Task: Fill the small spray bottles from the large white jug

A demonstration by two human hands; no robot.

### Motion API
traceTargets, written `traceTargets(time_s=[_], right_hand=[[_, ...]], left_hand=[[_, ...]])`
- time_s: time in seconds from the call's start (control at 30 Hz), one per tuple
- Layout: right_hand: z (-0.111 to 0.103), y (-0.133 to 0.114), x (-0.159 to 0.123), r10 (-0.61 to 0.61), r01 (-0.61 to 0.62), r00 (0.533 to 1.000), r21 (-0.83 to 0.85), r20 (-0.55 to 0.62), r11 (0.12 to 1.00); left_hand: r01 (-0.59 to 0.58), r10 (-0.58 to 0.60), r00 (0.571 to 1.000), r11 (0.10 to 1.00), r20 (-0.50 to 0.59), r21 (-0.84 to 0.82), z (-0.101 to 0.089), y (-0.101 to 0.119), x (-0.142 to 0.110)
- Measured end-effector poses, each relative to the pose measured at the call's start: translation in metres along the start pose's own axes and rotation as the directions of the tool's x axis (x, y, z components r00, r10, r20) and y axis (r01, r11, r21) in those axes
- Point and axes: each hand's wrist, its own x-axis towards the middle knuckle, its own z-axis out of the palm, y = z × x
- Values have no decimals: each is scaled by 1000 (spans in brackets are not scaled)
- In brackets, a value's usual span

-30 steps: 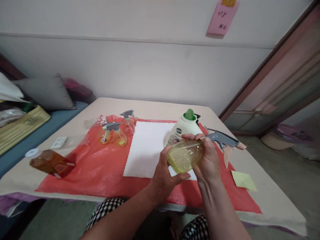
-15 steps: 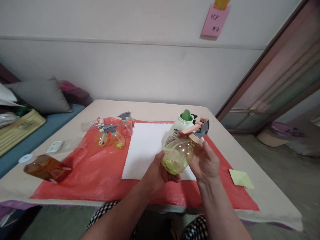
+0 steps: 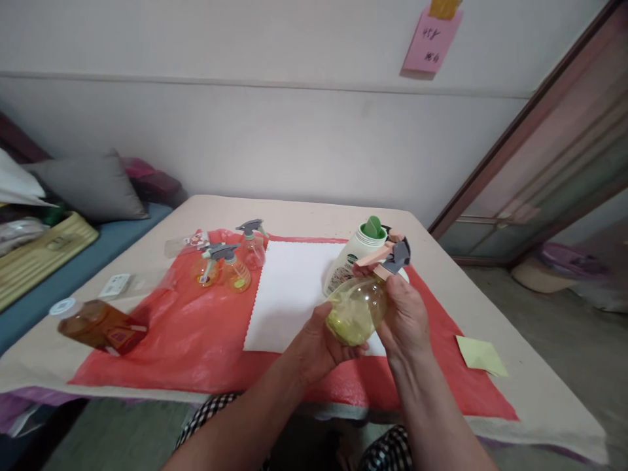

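Handwriting on the pink note [image 3: 430, 43] reads "45" plus an unclear mark, with illegible characters below.

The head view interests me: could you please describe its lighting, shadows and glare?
Head view: soft, muted light, with a grey shadow on the white sheet; same head view: pale sheen on the red sheet, small highlights on the held bottle.

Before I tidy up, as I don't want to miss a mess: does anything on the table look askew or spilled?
No spill shows. The red sheet is wrinkled on the left, unlike the smooth white sheet on it. The amber bottle at left appears tilted; that may only be the lens.
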Motion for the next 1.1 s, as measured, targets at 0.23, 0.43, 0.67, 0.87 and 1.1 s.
traceTargets(time_s=[0.23,0.43,0.67,0.87,1.1], right_hand=[[-5,-3,2,30,-29,999,5,-16,1000],[-5,-5,1,42,-38,997,67,-59,997],[-32,-34,9,-85,87,996,69,-33,994],[-111,-62,30,-452,279,777,-403,-439,872],[-174,-28,53,-524,-26,720,-772,-456,635]], left_hand=[[-232,233,972,969,3,89,10,-2,-1],[-329,349,936,913,-46,242,19,-6,1],[-254,320,944,859,-79,444,15,-6,5],[-130,354,901,771,-250,624,-3,-3,15],[-34,385,863,690,-327,723,-11,-12,31]])
